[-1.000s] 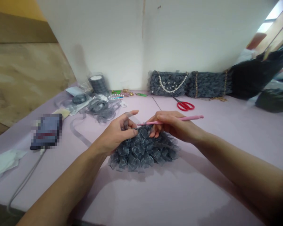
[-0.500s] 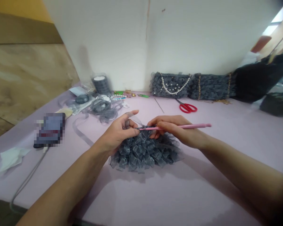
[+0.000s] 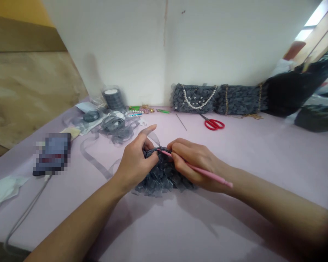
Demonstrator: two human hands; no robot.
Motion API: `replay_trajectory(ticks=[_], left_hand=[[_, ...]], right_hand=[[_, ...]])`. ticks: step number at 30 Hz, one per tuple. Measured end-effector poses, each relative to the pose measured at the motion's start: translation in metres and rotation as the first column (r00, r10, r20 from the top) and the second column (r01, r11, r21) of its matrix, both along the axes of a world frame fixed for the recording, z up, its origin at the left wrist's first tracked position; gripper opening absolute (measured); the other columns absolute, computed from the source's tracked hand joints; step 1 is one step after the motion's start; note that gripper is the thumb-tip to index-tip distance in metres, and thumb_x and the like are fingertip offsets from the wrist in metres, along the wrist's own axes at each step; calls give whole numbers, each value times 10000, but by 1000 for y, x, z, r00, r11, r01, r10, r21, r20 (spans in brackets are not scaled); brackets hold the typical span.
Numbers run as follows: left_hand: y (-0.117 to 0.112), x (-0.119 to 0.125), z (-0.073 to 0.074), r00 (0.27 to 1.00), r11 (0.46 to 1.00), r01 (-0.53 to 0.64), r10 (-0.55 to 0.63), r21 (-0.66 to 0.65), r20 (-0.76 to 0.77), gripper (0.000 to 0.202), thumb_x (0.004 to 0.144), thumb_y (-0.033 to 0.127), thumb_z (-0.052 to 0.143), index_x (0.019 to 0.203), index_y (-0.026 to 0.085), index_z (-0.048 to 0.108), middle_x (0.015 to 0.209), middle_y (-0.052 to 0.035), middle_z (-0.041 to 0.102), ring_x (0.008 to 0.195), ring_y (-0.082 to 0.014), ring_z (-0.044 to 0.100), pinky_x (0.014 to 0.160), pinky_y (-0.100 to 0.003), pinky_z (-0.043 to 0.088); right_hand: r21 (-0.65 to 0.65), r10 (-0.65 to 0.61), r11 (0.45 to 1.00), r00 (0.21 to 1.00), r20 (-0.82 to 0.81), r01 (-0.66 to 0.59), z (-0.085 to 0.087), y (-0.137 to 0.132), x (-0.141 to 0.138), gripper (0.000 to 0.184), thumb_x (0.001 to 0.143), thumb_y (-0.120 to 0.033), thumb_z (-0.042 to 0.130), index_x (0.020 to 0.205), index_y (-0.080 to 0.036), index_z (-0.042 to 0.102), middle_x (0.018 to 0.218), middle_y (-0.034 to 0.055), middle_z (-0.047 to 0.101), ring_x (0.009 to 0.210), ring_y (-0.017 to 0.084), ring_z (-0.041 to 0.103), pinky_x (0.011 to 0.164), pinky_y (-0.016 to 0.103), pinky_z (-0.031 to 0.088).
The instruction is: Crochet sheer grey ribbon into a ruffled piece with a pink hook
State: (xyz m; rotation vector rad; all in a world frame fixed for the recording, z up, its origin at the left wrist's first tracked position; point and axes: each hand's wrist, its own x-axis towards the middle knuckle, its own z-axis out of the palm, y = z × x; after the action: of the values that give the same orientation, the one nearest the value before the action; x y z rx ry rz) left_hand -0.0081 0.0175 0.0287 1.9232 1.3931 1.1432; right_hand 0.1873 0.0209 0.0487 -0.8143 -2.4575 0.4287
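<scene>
Between my hands is a dark grey ruffled ribbon crochet piece [image 3: 164, 178], its loops hanging down over the pink tabletop. My left hand [image 3: 138, 160] pinches its top edge at the left, index finger raised with a strip of sheer grey ribbon [image 3: 153, 137] running from it to the stitches. A pink crochet hook [image 3: 205, 173] is gripped in my right hand [image 3: 194, 158], its tip at the piece's top edge and its handle slanting down to the right. My fingers hide part of the stitches and the hook's shaft.
Red-handled scissors [image 3: 214, 124] and a thin metal rod [image 3: 181, 122] lie beyond my hands. Two finished-looking grey ruffled bags [image 3: 195, 98] lean against the wall. Loose ribbon [image 3: 113, 125], a ribbon spool [image 3: 113, 99] and a phone [image 3: 53, 153] with a cable are at the left.
The hook has swung from nearly level to slanting, its handle end now lower. My right hand has rolled over and down with it, covering more of the piece. The view has shifted slightly.
</scene>
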Motion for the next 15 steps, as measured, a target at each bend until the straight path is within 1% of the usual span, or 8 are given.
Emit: replay_trajectory(ticks=[2,4,6,9,11,12,14,15], left_hand=[[-1,2,-3,998,998,-27,30,59,-47,652,727,93,583,1366,188,495,755,47,537,693,-109,515,692,-249,407],[-2,4,-4,996,995,-52,58,90,-64,634,725,90,579,1349,184,512,740,50,534,685,-109,514,688,-250,406],[-3,5,-5,995,993,-64,71,99,-66,626,729,91,577,1345,188,516,731,52,533,678,-109,517,684,-249,407],[-5,6,-4,996,992,-54,62,118,-67,621,731,85,573,1341,191,522,753,42,544,707,-113,534,700,-247,411],[-5,7,-3,998,994,-48,52,99,-39,608,738,91,574,1337,188,527,766,36,548,718,-114,539,712,-247,413],[-5,7,-3,999,996,-51,52,74,-11,598,744,100,579,1333,187,530,769,34,550,716,-113,539,713,-246,413],[-4,9,-3,995,998,-57,58,-12,85,576,754,130,603,1324,184,535,768,35,553,711,-108,535,713,-241,414],[-3,11,-3,985,996,-53,64,-69,162,571,754,145,620,1318,183,537,766,37,555,712,-104,534,711,-236,414]], right_hand=[[24,-39,999,998,40,38,-6,-3,-5,235,950,-203,306,756,-175,435,801,66,526,616,128,468,583,278,404],[44,-60,997,996,63,58,-10,-4,-8,226,951,-198,298,749,-187,399,805,68,510,613,130,463,579,279,412],[58,-52,997,998,44,49,-12,-3,-9,228,962,-208,299,755,-189,394,800,60,499,611,127,458,582,274,414],[50,-14,999,1000,-6,15,-13,0,-7,231,978,-220,308,784,-179,426,783,41,499,609,118,461,580,256,402],[85,-14,996,1000,-16,15,-16,2,-6,231,984,-220,318,797,-173,445,782,40,502,615,119,470,580,250,403],[130,-31,991,999,-10,32,-19,2,-7,235,987,-220,322,796,-171,450,786,44,504,617,121,472,578,249,406],[255,-81,964,997,17,74,-26,4,-8,253,994,-218,323,787,-168,459,787,55,510,613,127,471,573,251,411],[324,-104,942,994,34,87,-29,4,-9,268,999,-216,318,779,-169,463,775,56,511,601,129,462,563,251,408]])
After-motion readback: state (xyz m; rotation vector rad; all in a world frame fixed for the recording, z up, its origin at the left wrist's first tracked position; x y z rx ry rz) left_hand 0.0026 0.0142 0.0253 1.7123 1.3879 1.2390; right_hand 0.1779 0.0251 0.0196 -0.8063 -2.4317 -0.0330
